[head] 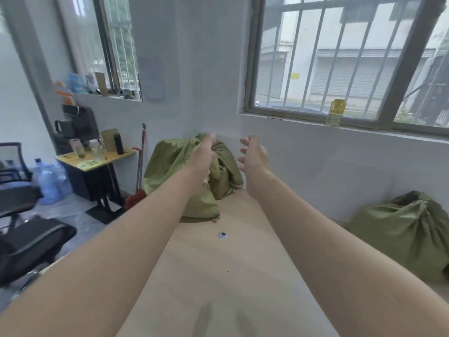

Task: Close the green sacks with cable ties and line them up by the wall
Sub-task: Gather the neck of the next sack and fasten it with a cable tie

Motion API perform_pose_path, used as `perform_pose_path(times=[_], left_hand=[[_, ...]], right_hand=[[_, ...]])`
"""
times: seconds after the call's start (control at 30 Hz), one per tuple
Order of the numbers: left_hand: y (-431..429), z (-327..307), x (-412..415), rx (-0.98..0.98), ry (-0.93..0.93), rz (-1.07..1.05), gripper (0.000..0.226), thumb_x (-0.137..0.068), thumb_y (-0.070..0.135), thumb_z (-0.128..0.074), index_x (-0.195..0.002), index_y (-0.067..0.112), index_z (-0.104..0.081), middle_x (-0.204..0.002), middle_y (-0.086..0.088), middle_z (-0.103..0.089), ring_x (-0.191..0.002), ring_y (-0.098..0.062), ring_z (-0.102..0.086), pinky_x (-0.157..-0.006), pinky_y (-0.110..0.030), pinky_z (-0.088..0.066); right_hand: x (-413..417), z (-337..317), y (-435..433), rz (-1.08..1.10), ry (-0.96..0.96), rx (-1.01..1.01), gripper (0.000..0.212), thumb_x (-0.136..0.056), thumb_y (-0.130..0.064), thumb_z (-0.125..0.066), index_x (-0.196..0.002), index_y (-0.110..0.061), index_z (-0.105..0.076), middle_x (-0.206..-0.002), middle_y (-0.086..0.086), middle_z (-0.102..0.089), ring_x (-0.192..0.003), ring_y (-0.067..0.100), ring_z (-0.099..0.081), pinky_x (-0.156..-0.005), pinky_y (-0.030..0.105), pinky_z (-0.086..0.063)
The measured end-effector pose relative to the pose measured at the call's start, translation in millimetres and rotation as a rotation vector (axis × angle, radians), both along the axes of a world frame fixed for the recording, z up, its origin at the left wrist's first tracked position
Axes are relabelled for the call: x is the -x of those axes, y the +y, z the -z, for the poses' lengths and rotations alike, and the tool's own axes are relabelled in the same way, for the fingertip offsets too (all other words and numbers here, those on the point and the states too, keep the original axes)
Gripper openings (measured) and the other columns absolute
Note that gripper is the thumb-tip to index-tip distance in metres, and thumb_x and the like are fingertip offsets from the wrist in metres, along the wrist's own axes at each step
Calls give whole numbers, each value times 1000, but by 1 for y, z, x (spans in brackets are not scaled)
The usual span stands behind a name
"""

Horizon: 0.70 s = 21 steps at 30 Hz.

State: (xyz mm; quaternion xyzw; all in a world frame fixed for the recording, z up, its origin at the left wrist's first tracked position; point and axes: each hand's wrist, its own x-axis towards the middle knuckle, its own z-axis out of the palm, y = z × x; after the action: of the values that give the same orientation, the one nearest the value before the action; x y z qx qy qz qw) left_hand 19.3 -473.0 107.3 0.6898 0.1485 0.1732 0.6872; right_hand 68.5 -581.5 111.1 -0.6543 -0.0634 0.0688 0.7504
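Observation:
A bulging green sack (170,166) stands in the far corner against the white wall, its neck gathered at the top. My left hand (202,156) is stretched out in front of that neck with fingers apart, close to or touching the cloth. Just right of the sack, my right hand (252,154) hovers with spread fingers and holds nothing. A second green sack (401,229), its neck bunched shut, sits by the wall at the right. I see no cable tie.
A pale wooden surface (218,276) runs from me to the corner, with a small round black-and-silver thing (222,235) on it. At the left stand a small yellow table (97,161) with bottles, water jugs (48,183), a red broom (141,166) and black chairs (24,239). A yellow jar (336,111) sits on the windowsill.

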Motion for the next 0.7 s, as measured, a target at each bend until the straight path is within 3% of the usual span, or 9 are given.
perform_pose_path(times=[0.1,0.17,0.23,0.3,0.43,0.6,0.7], left_hand=[[32,2,8,-4,5,-37,52,-106,53,-32,-145,22,-48,-151,-10,-43,-144,-26,-36,-118,-48,-29],[60,4,13,-7,13,-61,54,-106,54,-31,-148,23,-46,-153,-10,-42,-146,-28,-34,-117,-49,-28],[92,9,15,-12,11,-76,55,-106,54,-30,-150,23,-45,-145,-10,-45,-140,-26,-36,-115,-47,-30],[125,13,15,-11,8,-89,54,-107,55,-30,-148,24,-47,-138,-7,-46,-127,-21,-39,-114,-48,-30],[193,21,5,12,3,-85,51,-106,54,-31,-144,26,-50,-137,-2,-45,-118,-16,-38,-112,-47,-31],[276,27,-9,30,23,-25,52,-106,54,-31,-144,26,-51,-134,-3,-45,-119,-15,-37,-115,-47,-30],[319,38,-23,44,44,3,51,-106,55,-31,-144,27,-51,-144,-4,-46,-122,-15,-38,-115,-47,-30]], right_hand=[[1,2,22,4,32,-2,49,-104,-36,-38,-131,-1,-58,-93,3,-55,-85,20,-49,-79,39,-43],[2,0,43,-18,51,-17,45,-104,-36,-38,-128,-5,-61,-100,8,-63,-89,24,-58,-91,44,-51],[2,0,70,-24,50,-32,42,-103,-37,-39,-122,-10,-65,-104,4,-61,-96,25,-60,-103,47,-47],[2,1,101,-30,35,-32,35,-102,-38,-40,-115,-18,-66,-112,2,-62,-103,24,-59,-104,48,-46],[2,3,168,-5,31,-60,27,-102,-36,-40,-99,-22,-64,-97,1,-60,-83,18,-52,-89,38,-44],[-5,11,249,53,43,-35,30,-100,-37,-41,-104,-19,-65,-96,0,-59,-90,22,-54,-100,45,-48],[-14,21,283,95,56,3,41,-100,-36,-40,-116,-7,-64,-91,0,-58,-85,20,-53,-94,43,-51]])
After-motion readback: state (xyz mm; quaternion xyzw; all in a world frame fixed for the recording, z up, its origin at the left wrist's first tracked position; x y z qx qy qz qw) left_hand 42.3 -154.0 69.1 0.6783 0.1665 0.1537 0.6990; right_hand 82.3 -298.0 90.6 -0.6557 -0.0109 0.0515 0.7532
